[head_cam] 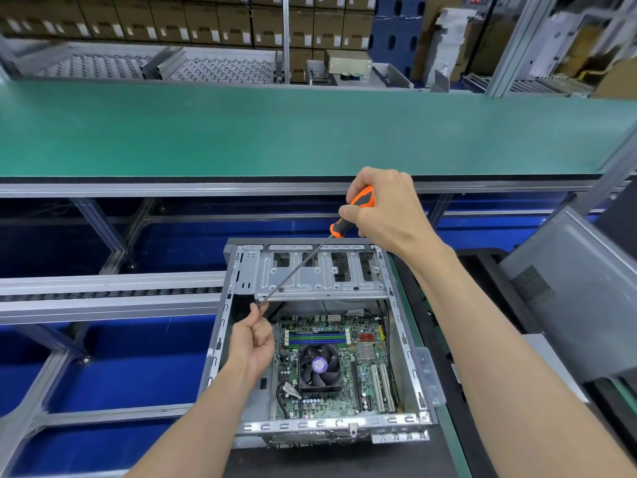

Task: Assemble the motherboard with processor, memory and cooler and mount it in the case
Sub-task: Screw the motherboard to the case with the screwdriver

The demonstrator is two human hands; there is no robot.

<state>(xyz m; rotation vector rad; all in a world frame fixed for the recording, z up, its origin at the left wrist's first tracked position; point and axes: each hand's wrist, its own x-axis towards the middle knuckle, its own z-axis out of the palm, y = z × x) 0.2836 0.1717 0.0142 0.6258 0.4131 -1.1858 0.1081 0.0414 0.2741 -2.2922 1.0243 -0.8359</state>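
**Seat the screw on the tip before you go down to the board**

Your right hand [382,205] wraps the orange-and-black handle of the screwdriver [348,215], fingers curled round it with the thumb lying along the grip; your left hand [253,336] is up at the far end of the long shaft, thumb and forefinger pinching at the tip, the other fingers folded into the palm. Whether a screw sits between those fingertips is too small to tell; the pose suggests you are loading one or steadying the blade.

The motherboard [331,367] already lies inside the open case [220,343], on the case floor below the drive cage [320,274]; the cooler [319,365] with its fan sits on it, and the memory [317,338] stands in the slots just beyond the fan; so the work left looks like fastening the board down.

Keep the shaft in line with the screw before you let go with the left; a tilted start cross-threads the standoff. Guide the tip past the cage edge and the black cables [387,326] along the right wall; do not let the blade skate across the board. Turn lightly at first, feel the thread catch, then snug it; leave final tightening until every screw is started, so the board can settle on its holes.
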